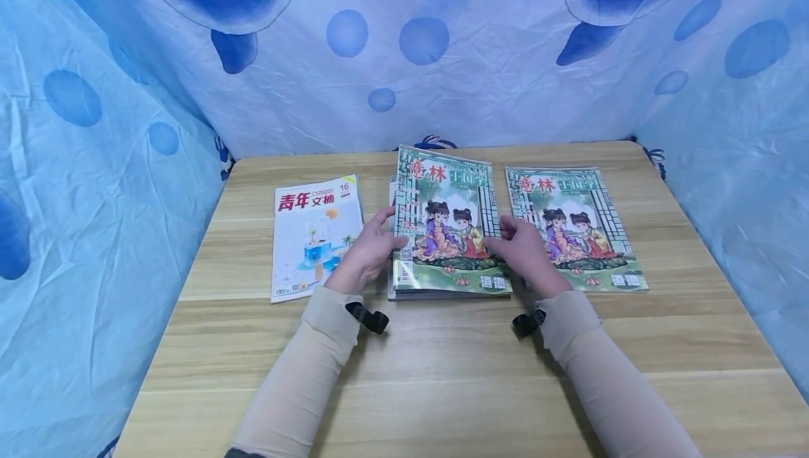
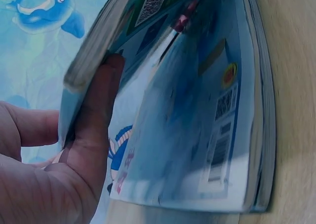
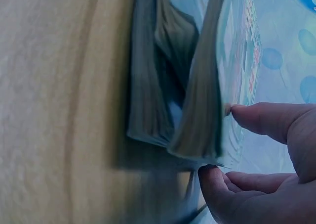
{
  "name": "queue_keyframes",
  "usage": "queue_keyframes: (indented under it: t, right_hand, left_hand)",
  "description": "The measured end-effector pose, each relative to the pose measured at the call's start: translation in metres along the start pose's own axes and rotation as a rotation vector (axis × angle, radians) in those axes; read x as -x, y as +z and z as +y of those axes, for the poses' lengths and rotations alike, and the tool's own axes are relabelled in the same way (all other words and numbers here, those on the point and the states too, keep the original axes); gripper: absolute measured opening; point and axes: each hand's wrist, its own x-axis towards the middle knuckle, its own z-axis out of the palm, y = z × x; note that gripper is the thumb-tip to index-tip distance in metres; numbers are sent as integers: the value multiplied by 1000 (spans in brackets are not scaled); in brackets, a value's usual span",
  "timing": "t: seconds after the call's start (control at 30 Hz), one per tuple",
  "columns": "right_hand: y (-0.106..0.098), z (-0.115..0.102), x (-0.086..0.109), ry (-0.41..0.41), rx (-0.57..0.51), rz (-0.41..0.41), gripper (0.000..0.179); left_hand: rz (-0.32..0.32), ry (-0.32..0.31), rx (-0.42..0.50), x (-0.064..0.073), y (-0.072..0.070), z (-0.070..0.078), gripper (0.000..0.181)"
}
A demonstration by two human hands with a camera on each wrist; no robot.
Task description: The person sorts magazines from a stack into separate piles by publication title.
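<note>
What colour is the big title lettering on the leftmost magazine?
The lettering is red, clearest in the head view.

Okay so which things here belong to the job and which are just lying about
Likely in use:
green paper magazine, held by left hand and right hand
blue-and-white paper magazine beneath it

Apparently lying about:
white paper magazine, red title
matching green magazine at right
</note>
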Motion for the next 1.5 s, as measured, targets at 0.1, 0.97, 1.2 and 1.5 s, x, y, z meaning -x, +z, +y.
queue_keyframes:
  t: [0.1, 0.97, 1.2, 1.5]
  right_hand:
    - [-7, -2, 4, 39, -44, -12, 84]
    - [-67, 17, 27, 163, -260, -27, 101]
    - [-82, 26, 32, 167, -281, 39, 99]
    - [-105, 37, 38, 234, -354, 111, 91]
  left_hand:
    - [-17, 6, 27, 2, 3, 1, 72]
    - [-126, 33, 59, -6, 56, -4, 65]
    - [-138, 43, 25, -11, 80, -5, 66]
    - [-119, 84, -115, -17, 121, -3, 63]
